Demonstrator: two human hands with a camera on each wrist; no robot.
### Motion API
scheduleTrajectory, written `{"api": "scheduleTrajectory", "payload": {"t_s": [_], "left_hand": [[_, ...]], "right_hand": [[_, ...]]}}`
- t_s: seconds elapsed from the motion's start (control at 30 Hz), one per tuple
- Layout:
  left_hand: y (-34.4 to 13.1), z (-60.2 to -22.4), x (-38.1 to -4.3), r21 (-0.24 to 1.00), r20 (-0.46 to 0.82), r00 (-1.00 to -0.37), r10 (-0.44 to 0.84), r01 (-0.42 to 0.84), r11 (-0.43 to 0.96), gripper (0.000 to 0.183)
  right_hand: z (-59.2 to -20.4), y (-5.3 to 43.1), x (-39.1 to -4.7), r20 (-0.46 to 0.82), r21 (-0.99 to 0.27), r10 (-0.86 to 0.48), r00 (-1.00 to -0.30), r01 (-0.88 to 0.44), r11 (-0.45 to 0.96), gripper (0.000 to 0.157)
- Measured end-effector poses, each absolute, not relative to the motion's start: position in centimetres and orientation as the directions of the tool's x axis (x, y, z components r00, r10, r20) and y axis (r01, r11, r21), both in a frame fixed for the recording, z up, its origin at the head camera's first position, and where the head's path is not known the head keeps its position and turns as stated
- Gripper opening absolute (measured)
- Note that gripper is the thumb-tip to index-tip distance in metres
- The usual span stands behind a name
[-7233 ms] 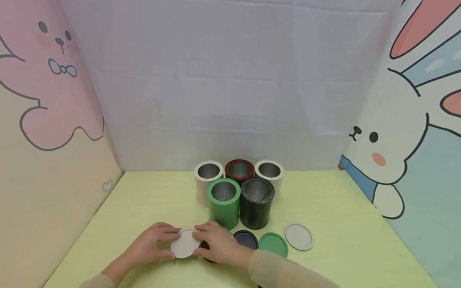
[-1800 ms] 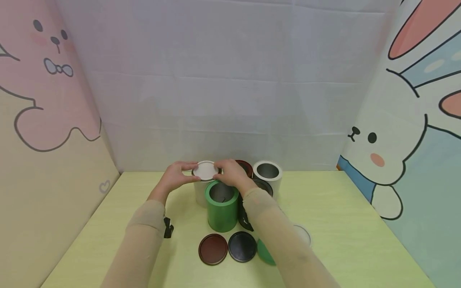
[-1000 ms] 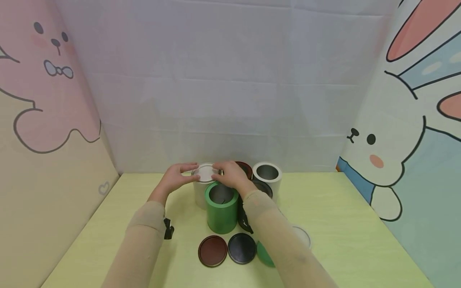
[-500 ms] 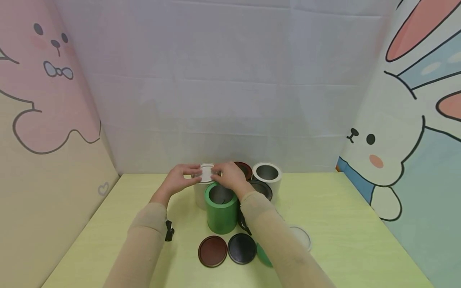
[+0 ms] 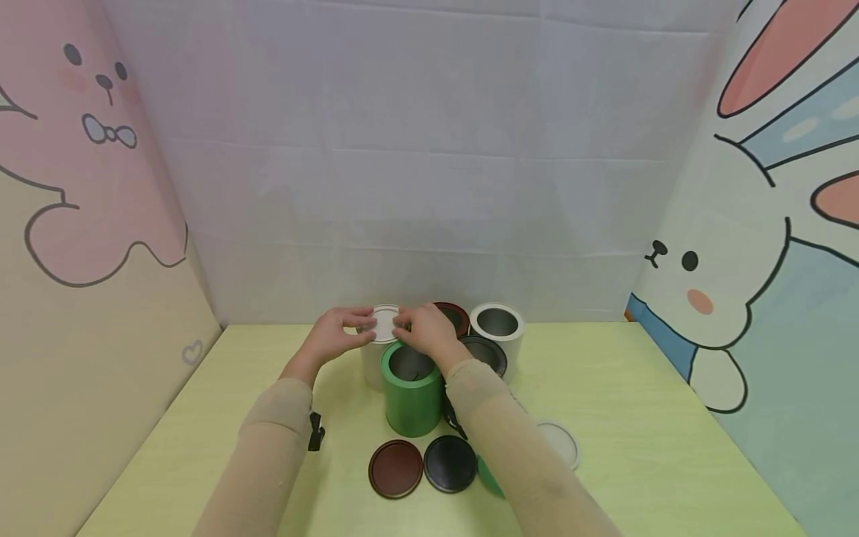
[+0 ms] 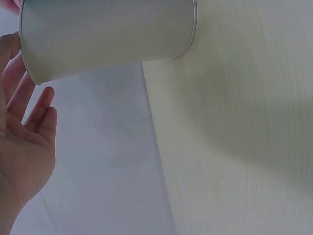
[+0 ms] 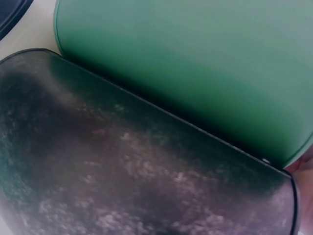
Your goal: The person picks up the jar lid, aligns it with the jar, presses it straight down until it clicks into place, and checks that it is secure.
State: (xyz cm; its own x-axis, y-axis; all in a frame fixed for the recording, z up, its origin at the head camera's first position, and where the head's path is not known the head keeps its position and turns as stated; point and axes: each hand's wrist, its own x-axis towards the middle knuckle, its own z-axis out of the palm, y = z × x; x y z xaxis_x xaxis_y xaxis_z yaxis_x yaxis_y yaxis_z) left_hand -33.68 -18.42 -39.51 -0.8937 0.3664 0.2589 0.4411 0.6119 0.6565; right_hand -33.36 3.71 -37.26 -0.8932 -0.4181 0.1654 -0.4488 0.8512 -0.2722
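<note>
The white lid [image 5: 385,325] lies on top of the back-left white can [image 5: 371,367]. My left hand [image 5: 332,334] touches the lid from the left with fingers and thumb spread apart. From the other side, my right hand [image 5: 429,328] rests its fingertips on the same lid, its forearm passing over the black can [image 5: 488,352]. In the left wrist view the left hand [image 6: 27,152] has its lower fingers loosely bent beside the white can [image 6: 107,34]. The right wrist view is filled by the green can [image 7: 186,63] and the scuffed black can [image 7: 122,161]; little of that hand shows.
A green can [image 5: 412,403] without a lid stands in front. Behind are a dark red can [image 5: 456,316] and another white can [image 5: 499,328]. In front lie a dark red lid [image 5: 396,469], a black lid [image 5: 450,464], a partly covered green lid [image 5: 488,479] and a white lid [image 5: 562,443].
Both hands first held the white lid low over the table, then brought it up onto the back-left white can. Since then their fingertips have shifted inward over the lid; lately they barely move.
</note>
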Motion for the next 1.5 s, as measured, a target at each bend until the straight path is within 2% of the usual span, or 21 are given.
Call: {"api": "scheduleTrajectory", "payload": {"t_s": [0.33,0.6,1.13,1.5], "left_hand": [[-18.32,-39.40,-33.48,0.688,0.230,-0.908,0.349,0.406,0.602,0.036],[-18.23,-39.23,-33.46,0.667,0.234,-0.901,0.364,0.421,0.615,0.032],[-18.12,-39.08,-33.28,0.674,0.220,-0.904,0.367,0.412,0.613,0.031],[-18.32,-39.35,-33.43,0.669,0.219,-0.904,0.368,0.413,0.618,0.032]], "right_hand": [[-37.01,3.54,-33.07,0.129,-0.234,-0.415,-0.901,-0.434,0.870,0.032],[-36.94,3.35,-33.04,0.101,-0.197,-0.417,-0.903,-0.429,0.882,0.033],[-37.17,3.61,-33.05,0.128,-0.236,-0.409,-0.903,-0.429,0.872,0.033],[-37.37,3.58,-33.16,0.142,-0.198,-0.418,-0.897,-0.440,0.876,0.031]]}}
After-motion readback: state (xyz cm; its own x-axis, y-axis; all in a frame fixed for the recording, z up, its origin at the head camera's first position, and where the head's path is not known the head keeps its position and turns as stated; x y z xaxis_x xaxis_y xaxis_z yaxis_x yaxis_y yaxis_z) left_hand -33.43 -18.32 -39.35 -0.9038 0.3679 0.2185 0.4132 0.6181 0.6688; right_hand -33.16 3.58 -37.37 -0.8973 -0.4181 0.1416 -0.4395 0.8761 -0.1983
